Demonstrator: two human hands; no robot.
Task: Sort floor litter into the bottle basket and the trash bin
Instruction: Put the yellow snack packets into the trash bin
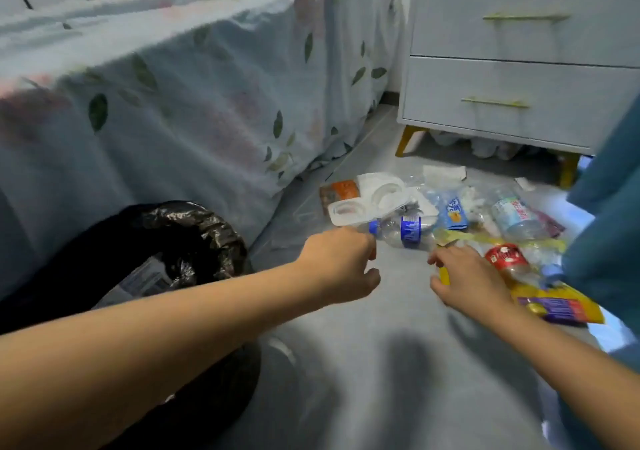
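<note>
Left hand (341, 262) loosely curled at clear blue-capped plastic bottle (401, 231), not gripping yet (bin-side); right hand (467, 276) grip unclear, over yellow wrapper (444, 274).

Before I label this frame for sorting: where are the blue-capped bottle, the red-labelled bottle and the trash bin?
blue-capped bottle (410, 232): head view, on its blue label.
red-labelled bottle (506, 257): head view, on its red label.
trash bin (194, 222): head view, on the black liner at its rim.

pale bedsheet (194, 110) printed with green leaves; black glossy bin liner (194, 231); clear plastic bottle (403, 233), blue cap and label; yellow-purple snack wrapper (561, 306); white drawer unit (519, 79), gold handles.
</note>
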